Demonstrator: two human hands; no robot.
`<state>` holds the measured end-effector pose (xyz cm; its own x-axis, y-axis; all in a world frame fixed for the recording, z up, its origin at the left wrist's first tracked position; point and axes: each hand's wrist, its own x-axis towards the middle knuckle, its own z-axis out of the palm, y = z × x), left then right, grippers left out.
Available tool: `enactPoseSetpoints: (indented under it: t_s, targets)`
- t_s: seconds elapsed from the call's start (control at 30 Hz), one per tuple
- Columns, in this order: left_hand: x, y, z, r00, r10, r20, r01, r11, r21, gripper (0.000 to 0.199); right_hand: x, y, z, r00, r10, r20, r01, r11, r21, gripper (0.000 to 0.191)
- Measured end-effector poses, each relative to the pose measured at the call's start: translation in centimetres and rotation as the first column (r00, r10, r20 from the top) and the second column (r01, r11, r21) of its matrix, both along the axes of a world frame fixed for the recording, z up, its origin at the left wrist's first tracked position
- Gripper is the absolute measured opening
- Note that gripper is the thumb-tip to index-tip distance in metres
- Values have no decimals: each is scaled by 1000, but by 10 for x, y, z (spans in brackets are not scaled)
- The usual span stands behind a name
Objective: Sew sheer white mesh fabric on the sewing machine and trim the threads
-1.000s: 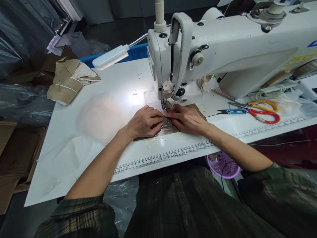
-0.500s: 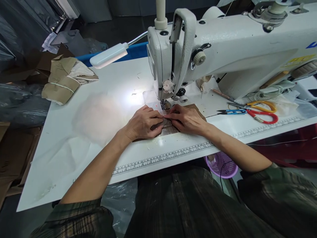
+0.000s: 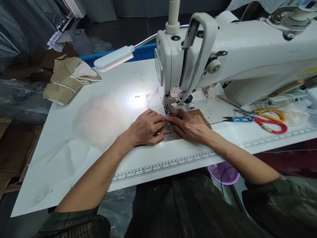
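Note:
A flat brown piece of fabric (image 3: 172, 136) lies on the sewing machine bed under the presser foot (image 3: 169, 110). My left hand (image 3: 148, 127) presses on its left side, fingers curled with the thumb tucked under. On the right side of the piece, my right hand (image 3: 190, 125) has thumb and forefinger pinched together. Both hands' fingertips meet just in front of the needle area of the white sewing machine (image 3: 170, 62). What exactly lies between the fingertips is hidden by the hands.
Blue thread snips (image 3: 241, 119) and red-and-orange-handled scissors (image 3: 272, 122) lie to the right. A lamp (image 3: 114, 59) lights the white table (image 3: 61, 138). A tied brown bundle (image 3: 64, 81) sits at far left. A printed ruler (image 3: 160, 167) runs along the front edge; a purple basket (image 3: 228, 175) is below.
The camera view has shifted, so the machine appears larger and farther right. Both hands stay at the brown fabric in nearly the same pose.

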<state>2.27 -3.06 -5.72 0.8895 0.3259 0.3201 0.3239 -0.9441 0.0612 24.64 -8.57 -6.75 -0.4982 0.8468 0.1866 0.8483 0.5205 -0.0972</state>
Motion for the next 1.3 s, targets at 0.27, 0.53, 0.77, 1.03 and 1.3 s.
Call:
enactPoseSetpoints:
  t_s: [0.27,0.53,0.77,1.03,1.3]
  targets:
    - [-1,2,0,998,37,-43,-39,999,-30,31,-1,0,4,999,-11,35,13,999,-37,41]
    - [1,4,-2,994,95,-51,-95,995,-9,33,-5,2,8,995,-65,69,70,994,-86,42]
    - [4,5,-3,982,163,-93,-164,986,-6,37,-10,3,16,986,-104,132,124,979,-160,43]
    - [7,5,-2,970,219,-108,-222,975,-16,48,13,15,19,931,-171,-321,57,941,-334,38]
    - [10,3,-5,947,292,-132,-294,956,-3,49,24,27,15,677,-454,-579,57,817,-574,47]
